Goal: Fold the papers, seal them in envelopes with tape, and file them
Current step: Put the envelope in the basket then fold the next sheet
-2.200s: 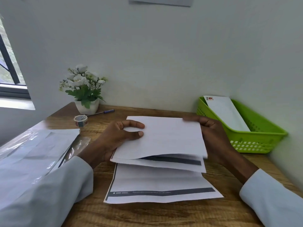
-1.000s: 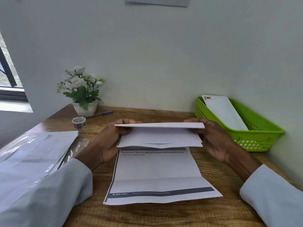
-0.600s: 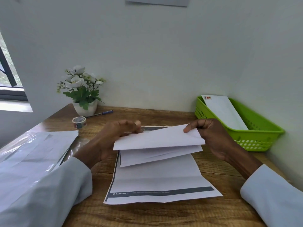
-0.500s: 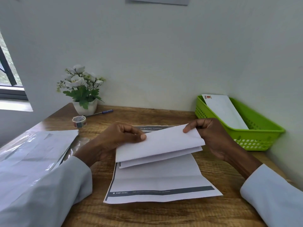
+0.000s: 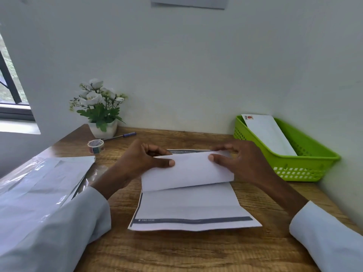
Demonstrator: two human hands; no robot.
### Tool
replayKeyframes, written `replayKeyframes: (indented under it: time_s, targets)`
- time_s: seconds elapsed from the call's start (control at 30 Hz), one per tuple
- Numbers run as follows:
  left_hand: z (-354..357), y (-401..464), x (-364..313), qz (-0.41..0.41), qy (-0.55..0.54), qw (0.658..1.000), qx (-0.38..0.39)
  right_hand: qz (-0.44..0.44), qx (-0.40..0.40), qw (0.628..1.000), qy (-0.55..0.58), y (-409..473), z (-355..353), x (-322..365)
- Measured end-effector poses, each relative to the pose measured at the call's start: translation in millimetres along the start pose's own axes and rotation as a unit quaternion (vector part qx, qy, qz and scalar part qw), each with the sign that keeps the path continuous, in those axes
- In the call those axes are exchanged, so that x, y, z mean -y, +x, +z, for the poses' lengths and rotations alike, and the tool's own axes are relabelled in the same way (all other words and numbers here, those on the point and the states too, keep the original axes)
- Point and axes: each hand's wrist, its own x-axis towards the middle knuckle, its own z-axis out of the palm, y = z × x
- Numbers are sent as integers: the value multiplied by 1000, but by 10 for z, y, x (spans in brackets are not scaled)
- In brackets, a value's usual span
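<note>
Folded paper (image 5: 186, 171) above printed sheet (image 5: 188, 209), left hand (image 5: 145, 160) and right hand (image 5: 239, 161) each pinching one end in a closed grip

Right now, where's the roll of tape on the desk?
In the head view, the roll of tape sits at the desk's far left, just in front of the white flower pot and beside the pen, beyond the person's left hand.
</note>
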Motion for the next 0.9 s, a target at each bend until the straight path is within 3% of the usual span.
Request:
replayKeyframes:
  time_s: [0.17,0.27,0.43,0.67,0.8,0.9]
  targets:
    - [155,-46,-67,169,90,982,-9,-204,0,972,-119,-85,140,323]
    - [215,-70,-64,241,126,962,6,-232,49,963,-131,-87,227,398]
    - [190,-48,-44,256,63,964,-36,-203,22,971,-120,-56,170,360]
    - [62,-31,-62,227,7,970,-89,-46,38,995,-77,68,-154,137]
    - [-12,20,-56,200,-52,968,-142,28,15,998,55,114,-281,34]
    - [-67,67,13,159,-123,970,-137,122,-2,957,264,77,-229,-19]
